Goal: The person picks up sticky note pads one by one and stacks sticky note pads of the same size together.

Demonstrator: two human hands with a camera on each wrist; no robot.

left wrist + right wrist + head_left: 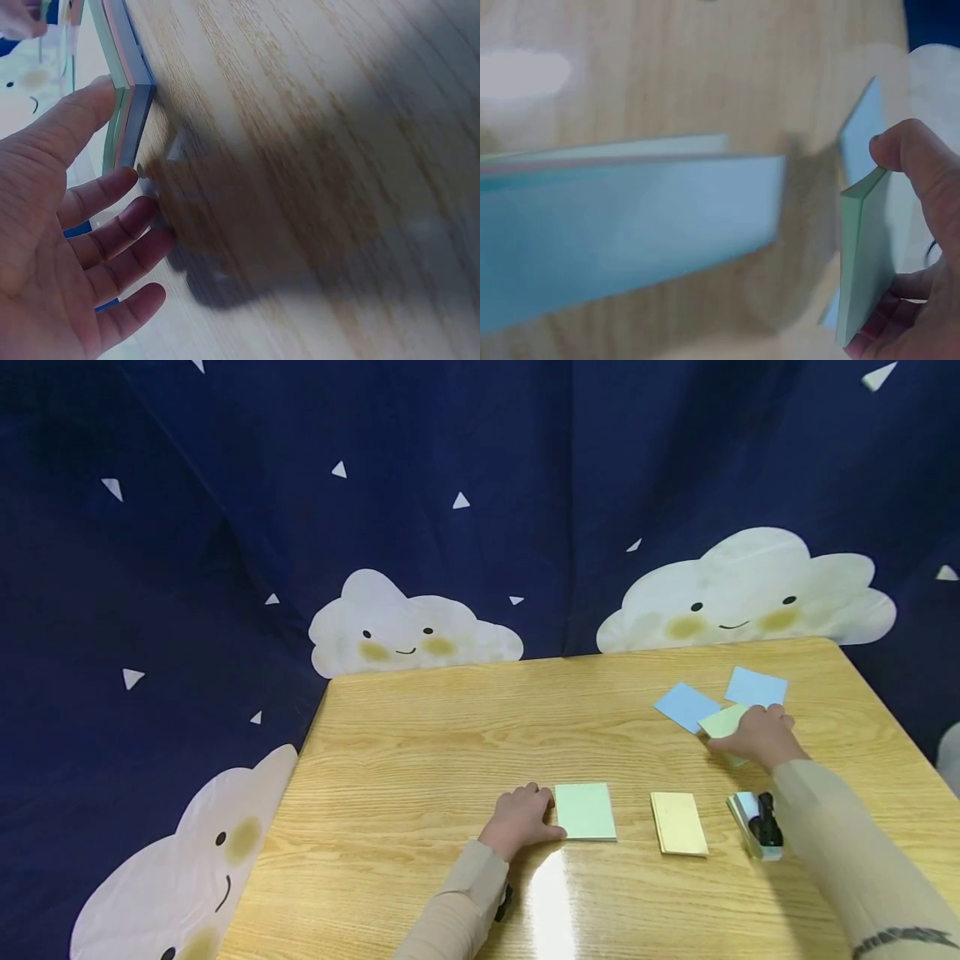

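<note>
My left hand (522,820), fingers relaxed, rests at the left edge of a sticky note stack with a pale green top (586,811). Green, pink and dark blue layers show along that stack's side (129,82) in the left wrist view, where the thumb touches the edge. Farther back on the right, my right hand (761,737) pinches a pale green sticky note pad (864,247) between thumb and fingers, held on edge in the right wrist view. Two blue sticky notes or thin pads lie by it, one at the left (684,705), one behind (756,685).
A yellow sticky note stack (678,824) lies between the hands. Right of it, a blue-topped stack (747,808) is partly hidden by the black device under the right wrist. The wooden table (420,735) meets a dark blue cloud-patterned curtain (450,435) behind.
</note>
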